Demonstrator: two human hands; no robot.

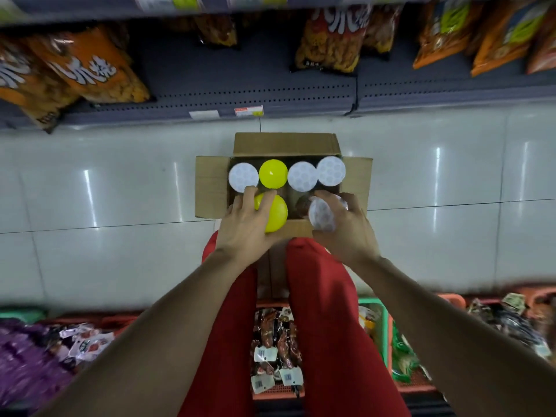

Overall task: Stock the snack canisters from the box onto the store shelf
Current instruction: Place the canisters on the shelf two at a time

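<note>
We're early in the job by the look of it: the box [210, 188] sits open on the floor at 12 o'clock from our knees, four canisters standing in its far row, white lid [243, 177], yellow lid [273, 173], white lid [302, 176], white lid [331, 170], none of them touched. Left hand [248, 224] is curled over a yellow-lidded canister [275, 215] in the near row, fingers wrapped on its left side, looks like a firm hold but can't tell if it has cleared the box. Right hand [343, 227] is closed around a white-lidded canister [322, 213] at 3 o'clock of that one, tilted with its lid facing us, seemingly coming out over the near wall. The shelf [240, 82] at 12 o'clock beyond the box has a bare stretch between the orange snack bags [90, 73] and the bag [328, 43] further right, no canisters on it that we can see. So done: nothing visibly stocked. Left: these two in hand, then the four in the box, six in all as far as we can count, anything deeper is hidden
</note>
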